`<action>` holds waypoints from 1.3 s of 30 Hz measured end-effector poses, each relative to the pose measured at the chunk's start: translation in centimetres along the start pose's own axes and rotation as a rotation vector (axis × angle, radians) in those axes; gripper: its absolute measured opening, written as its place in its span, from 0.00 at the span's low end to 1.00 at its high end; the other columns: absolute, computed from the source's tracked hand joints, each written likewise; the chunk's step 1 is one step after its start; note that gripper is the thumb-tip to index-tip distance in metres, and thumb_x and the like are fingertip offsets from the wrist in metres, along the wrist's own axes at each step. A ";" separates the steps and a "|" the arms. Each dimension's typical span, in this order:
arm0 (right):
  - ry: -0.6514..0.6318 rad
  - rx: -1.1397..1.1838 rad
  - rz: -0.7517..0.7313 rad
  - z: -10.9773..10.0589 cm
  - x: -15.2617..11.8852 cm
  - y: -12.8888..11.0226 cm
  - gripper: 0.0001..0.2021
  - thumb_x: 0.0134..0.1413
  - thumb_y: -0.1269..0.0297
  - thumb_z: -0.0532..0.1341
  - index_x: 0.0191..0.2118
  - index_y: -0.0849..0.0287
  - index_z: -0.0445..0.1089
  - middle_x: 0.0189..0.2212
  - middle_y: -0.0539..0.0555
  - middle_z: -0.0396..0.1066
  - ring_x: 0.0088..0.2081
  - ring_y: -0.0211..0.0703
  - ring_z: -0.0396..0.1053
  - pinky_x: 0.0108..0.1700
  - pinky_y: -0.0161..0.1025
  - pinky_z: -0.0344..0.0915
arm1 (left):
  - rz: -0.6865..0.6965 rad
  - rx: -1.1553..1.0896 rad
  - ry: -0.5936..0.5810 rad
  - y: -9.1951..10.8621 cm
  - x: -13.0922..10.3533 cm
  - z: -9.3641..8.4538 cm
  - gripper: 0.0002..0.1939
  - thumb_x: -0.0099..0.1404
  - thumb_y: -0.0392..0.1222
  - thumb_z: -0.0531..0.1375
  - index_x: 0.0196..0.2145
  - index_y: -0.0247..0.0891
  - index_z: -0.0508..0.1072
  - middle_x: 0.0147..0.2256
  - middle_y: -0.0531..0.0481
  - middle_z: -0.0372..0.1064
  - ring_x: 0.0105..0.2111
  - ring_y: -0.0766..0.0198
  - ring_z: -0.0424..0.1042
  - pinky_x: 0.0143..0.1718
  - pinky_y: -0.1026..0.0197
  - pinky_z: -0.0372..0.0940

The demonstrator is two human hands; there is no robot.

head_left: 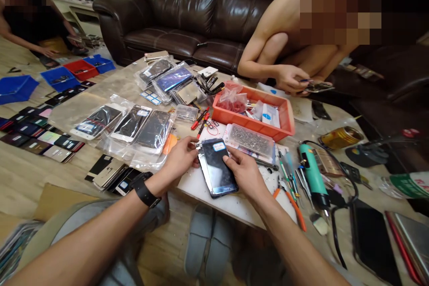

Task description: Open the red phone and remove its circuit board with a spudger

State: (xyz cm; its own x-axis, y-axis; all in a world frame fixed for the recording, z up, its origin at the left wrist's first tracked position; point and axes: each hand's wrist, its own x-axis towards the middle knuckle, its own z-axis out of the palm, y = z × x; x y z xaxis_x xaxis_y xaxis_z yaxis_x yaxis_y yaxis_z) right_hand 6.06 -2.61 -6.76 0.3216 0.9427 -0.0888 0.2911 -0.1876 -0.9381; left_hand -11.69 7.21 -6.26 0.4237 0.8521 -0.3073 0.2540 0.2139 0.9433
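A smartphone (221, 167) with a dark, glossy screen and a small white-and-blue label is tilted over the table's near edge. My right hand (244, 170) grips its right side, thumb on the screen. At the upper left corner, the bent fingers of my left hand (181, 156) pinch the edge; their tips are partly hidden. A pale-edged layer (205, 167) shows along the phone's left side. Just beyond it are red pens (200, 121) and a clear case of tiny screws (250, 140). Bagged phones (131, 123) lie left of my left hand.
An orange bin (253, 118) of small parts stands behind the screw case. To the right are orange-handled pliers (293, 205), a green power tool (313, 174) with a cable, and a bottle (407, 185). A co-worker's hands (293, 79) hold another device across the table. Slippers (208, 241) lie below.
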 end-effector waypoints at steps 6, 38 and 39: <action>0.056 -0.220 -0.042 -0.1 -0.1 0.1 0.24 0.60 0.60 0.57 0.60 0.59 0.72 0.48 0.59 0.80 0.46 0.54 0.76 0.51 0.49 0.70 | 0.014 0.003 0.022 -0.3 0.1 0.1 0.17 0.61 0.32 0.60 0.49 0.37 0.72 0.37 0.51 0.70 0.24 0.68 0.75 0.27 0.62 0.75; 0.068 -0.183 0.072 1.5 -0.9 -1.8 0.27 0.48 0.69 0.72 0.56 0.55 0.71 0.52 0.58 0.71 0.54 0.54 0.70 0.57 0.49 0.65 | -0.106 -0.058 0.002 2.7 -0.1 0.6 0.14 0.51 0.35 0.69 0.37 0.36 0.73 0.30 0.52 0.72 0.25 0.62 0.73 0.23 0.58 0.76; 0.054 -0.119 0.087 1.3 -0.7 -1.7 0.27 0.46 0.69 0.72 0.54 0.54 0.72 0.50 0.56 0.74 0.53 0.54 0.71 0.57 0.49 0.65 | -0.117 -0.070 0.005 2.8 -0.1 0.5 0.15 0.51 0.35 0.69 0.37 0.36 0.73 0.30 0.52 0.72 0.24 0.63 0.72 0.23 0.57 0.76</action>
State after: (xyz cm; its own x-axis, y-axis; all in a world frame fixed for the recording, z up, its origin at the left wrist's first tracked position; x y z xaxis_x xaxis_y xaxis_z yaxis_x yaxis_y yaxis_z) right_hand 4.20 -2.58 -5.57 0.3974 0.9058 -0.1469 0.3636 -0.3024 -0.8811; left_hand -10.57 7.53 -3.63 0.3907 0.8216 -0.4150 0.2402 0.3442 0.9076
